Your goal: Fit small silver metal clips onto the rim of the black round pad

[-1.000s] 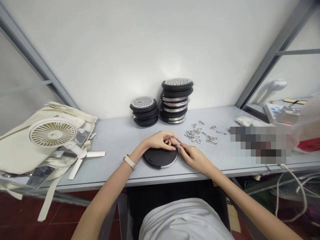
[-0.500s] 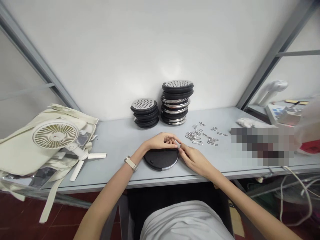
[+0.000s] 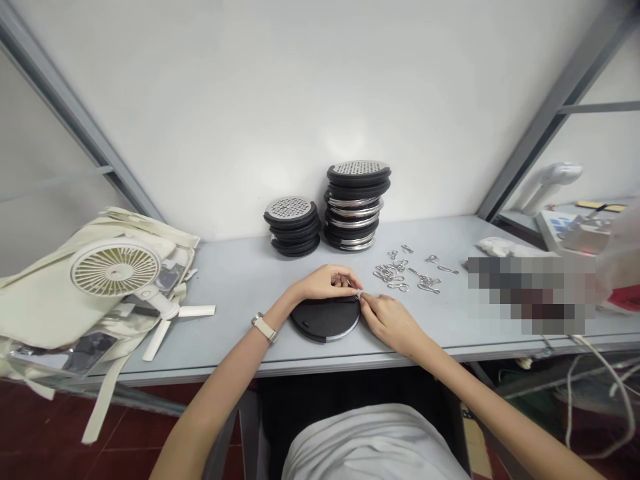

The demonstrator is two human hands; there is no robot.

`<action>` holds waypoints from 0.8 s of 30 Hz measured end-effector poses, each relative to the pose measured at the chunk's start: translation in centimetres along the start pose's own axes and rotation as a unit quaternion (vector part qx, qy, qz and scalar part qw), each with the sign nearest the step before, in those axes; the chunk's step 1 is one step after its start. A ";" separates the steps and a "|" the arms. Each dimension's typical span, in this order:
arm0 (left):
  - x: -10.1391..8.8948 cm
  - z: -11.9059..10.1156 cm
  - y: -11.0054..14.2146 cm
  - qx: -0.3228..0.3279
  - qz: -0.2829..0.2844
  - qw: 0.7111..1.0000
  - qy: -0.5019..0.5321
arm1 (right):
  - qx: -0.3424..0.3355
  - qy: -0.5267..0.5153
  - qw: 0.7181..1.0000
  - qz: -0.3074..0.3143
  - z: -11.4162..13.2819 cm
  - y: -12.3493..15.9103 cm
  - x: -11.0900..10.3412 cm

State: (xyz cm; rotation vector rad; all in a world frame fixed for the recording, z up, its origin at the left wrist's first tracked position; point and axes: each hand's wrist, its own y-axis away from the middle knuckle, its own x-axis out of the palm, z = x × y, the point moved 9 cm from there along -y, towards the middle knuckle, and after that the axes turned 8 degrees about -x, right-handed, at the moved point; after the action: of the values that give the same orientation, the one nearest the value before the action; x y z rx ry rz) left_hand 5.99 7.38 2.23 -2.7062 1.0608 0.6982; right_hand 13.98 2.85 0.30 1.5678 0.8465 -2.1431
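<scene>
A round black disc (image 3: 325, 321) with a silver strip along part of its rim lies flat near the table's front edge. Over its far side curls my left hand (image 3: 330, 281), thumb and forefinger pinched at the disc's far right edge. My right hand (image 3: 390, 320) meets it there, its fingers pressed together around the same spot. A tiny silver glint shows between the fingertips; its kind is hidden. To the right of my hands lie several bent metal wire clips (image 3: 390, 272), loose and in a small heap.
Behind my hands stand a short stack of black discs (image 3: 294, 230) with a perforated top and a taller stack (image 3: 353, 220) with silver rims. At left a small white fan (image 3: 117, 270) rests on a cream bag (image 3: 55, 293). White cables (image 3: 600, 400) hang at right.
My right hand's fingertips have shifted slightly at the disc's edge, and its fingers look more curled. My left hand stays over the disc. The whole view has shifted a little.
</scene>
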 end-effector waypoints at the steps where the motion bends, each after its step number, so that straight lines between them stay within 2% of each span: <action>1: 0.0 -0.2 0.1 -0.001 0.001 1.000 -0.006 | 0.006 0.011 1.000 0.001 0.0 -0.1 0.0; 6: 0.6 -1.0 0.3 0.018 0.023 0.999 -0.030 | 0.012 0.023 1.000 0.014 0.2 -0.2 0.1; 19: 0.5 -0.8 0.3 0.034 0.020 0.998 -0.040 | -0.001 0.020 1.000 0.016 0.1 0.0 0.1; 24: 0.5 -0.8 0.2 0.051 0.006 0.995 -0.081 | 0.006 0.008 1.000 0.010 0.0 -0.1 0.1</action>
State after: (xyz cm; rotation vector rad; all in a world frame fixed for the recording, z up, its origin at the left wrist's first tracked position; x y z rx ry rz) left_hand 6.41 6.69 2.73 -2.5119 1.0434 0.8253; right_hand 13.89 2.91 0.28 1.5936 0.8212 -2.1291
